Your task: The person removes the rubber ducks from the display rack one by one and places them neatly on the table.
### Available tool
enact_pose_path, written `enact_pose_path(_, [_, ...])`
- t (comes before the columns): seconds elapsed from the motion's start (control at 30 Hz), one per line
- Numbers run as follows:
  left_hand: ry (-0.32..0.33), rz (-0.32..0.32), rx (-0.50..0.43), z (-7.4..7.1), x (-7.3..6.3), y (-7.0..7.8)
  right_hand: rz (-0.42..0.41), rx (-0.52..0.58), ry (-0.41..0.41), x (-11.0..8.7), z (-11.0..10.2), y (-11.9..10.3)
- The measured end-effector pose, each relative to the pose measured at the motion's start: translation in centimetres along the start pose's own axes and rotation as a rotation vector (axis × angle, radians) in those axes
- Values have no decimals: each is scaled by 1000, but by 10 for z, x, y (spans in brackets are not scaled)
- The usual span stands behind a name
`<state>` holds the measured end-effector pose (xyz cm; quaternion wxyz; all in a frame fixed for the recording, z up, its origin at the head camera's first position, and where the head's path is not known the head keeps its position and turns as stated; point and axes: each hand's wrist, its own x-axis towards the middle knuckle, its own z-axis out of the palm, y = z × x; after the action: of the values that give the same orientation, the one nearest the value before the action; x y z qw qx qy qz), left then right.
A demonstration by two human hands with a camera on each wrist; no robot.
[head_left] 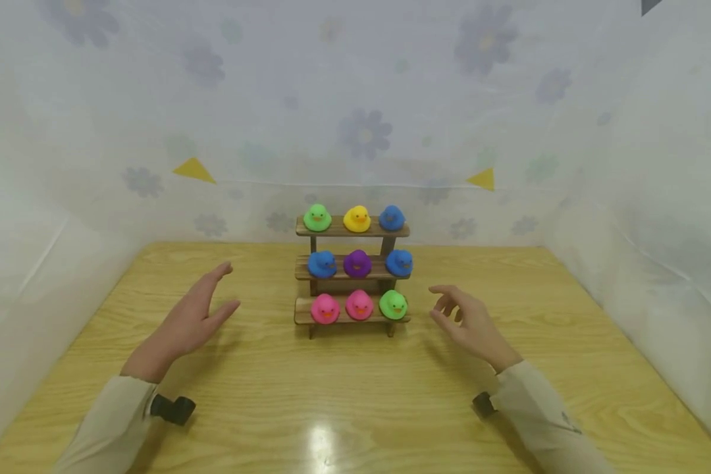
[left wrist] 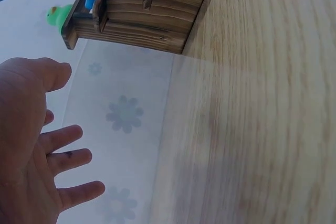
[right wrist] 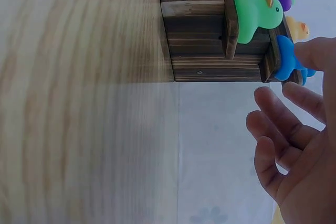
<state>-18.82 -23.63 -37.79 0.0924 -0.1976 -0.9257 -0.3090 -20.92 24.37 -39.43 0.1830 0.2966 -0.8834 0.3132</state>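
Observation:
A three-step wooden rack (head_left: 339,321) stands on the table with three rubber ducks on each step. On the top sit a green duck (head_left: 317,218), a yellow duck (head_left: 357,220) and a blue duck (head_left: 392,218). The middle step bears a purple duck (head_left: 357,264) between two blue ones. Two pink ducks, one of them centred (head_left: 359,305), and a green duck (head_left: 394,305) fill the bottom. Left of the rack, my left hand (head_left: 189,319) hovers with fingers extended and thumb apart. My right hand (head_left: 465,322), fingers loosely bent, is nearer the rack's right side. Both hands hold nothing.
The wood-grain table (head_left: 355,388) runs back to a flowered white sheet (head_left: 361,85), which also hangs at both sides. Two yellow triangles, one at left (head_left: 195,170) and one at right (head_left: 482,179), mark the back sheet. Dark straps circle both wrists.

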Motion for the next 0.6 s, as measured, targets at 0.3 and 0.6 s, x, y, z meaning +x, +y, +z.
enact_pose_path(0.3, [-14,0,-23,2,5,4,-1,39,-7,1,6,-1])
enact_pose_path(0.6, [-3,28,-58,8,14,4,-13,59,12,1,9,-4])
